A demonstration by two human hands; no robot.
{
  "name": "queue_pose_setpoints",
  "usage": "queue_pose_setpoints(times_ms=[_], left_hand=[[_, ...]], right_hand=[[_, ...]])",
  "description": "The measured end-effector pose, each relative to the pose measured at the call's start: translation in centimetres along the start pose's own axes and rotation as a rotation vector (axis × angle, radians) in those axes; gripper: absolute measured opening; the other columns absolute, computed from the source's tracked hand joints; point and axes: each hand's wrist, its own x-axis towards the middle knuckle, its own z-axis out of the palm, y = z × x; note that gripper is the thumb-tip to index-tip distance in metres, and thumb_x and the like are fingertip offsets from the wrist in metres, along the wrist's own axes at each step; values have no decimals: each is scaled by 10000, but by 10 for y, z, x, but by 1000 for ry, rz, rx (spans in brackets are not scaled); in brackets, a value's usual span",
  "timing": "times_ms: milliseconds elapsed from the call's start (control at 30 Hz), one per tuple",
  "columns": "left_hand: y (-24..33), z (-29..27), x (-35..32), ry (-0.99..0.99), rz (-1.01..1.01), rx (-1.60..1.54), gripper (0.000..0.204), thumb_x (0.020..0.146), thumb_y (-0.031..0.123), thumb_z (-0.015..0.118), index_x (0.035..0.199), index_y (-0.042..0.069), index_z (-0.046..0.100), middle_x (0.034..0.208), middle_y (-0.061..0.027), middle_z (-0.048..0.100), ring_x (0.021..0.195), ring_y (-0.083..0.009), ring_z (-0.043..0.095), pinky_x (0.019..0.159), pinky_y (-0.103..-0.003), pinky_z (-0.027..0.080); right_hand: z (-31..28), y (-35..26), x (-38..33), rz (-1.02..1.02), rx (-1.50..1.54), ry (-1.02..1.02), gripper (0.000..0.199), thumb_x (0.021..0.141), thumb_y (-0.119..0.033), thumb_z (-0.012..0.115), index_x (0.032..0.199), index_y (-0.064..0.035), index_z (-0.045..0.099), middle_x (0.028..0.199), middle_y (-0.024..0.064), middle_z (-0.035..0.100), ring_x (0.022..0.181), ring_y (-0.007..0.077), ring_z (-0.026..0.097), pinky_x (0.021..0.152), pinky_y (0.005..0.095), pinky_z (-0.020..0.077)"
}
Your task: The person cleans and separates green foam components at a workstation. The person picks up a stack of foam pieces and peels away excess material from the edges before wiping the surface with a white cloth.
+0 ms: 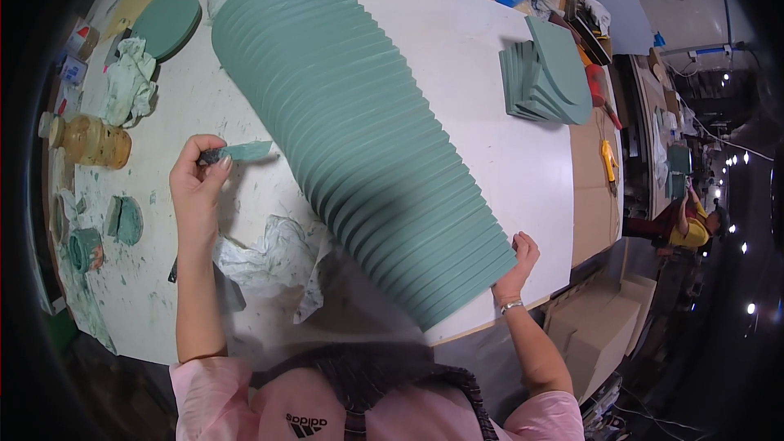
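We see both bare hands working at the white surface (474, 73). The long row of green panels (367, 139) slants across its middle, from the far edge toward the near edge, panels packed face to face.

Left hand (196, 178): forearm runs from the near edge toward the far edge, wrist bent a little inward. Its grip is pinched, thumb against fingers, on the dark handle of a green-smeared tool (247, 152). The tip points right, just beside the row — we cannot tell if it touches.

Right hand (514, 268): forearm slants inward past the near edge, metal band (511, 305) at the wrist, fingers bent at the row's near-right corner. Thumb hidden — we cannot tell whether this grip is closed on a panel.

We note a stained cloth (273, 257) near the left forearm.
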Motion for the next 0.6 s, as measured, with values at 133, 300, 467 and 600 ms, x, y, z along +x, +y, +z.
queue_pose_setpoints(times_ms=[133,300,467,600], left_hand=[[1,7,4,5,124,72,122,868,2,622,982,41,599,833,41,530,739,-51,432,681,-186,358],[-7,5,8,27,279,298,102,884,22,615,980,35,583,851,44,508,762,-58,440,707,-198,375],[-1,-1,14,153,235,230,112,876,-4,613,984,23,594,836,26,529,738,-60,441,685,-205,392],[-5,2,24,162,209,147,113,885,7,618,995,28,599,827,33,524,741,-57,440,689,-200,387]], right_hand=[[-2,-3,-1,21,17,-11,365,896,-98,577,1241,-7,502,1285,166,432,1143,288,467,937,327,470],[1,-10,-1,65,65,23,275,916,-55,535,1185,5,534,1282,156,464,1140,273,483,976,327,425],[0,-10,-1,27,17,22,274,914,-52,534,1182,2,534,1290,161,459,1155,283,476,990,337,416],[0,4,-2,7,-61,7,325,911,-22,533,1235,-30,505,1297,152,431,1132,269,480,923,317,461]])
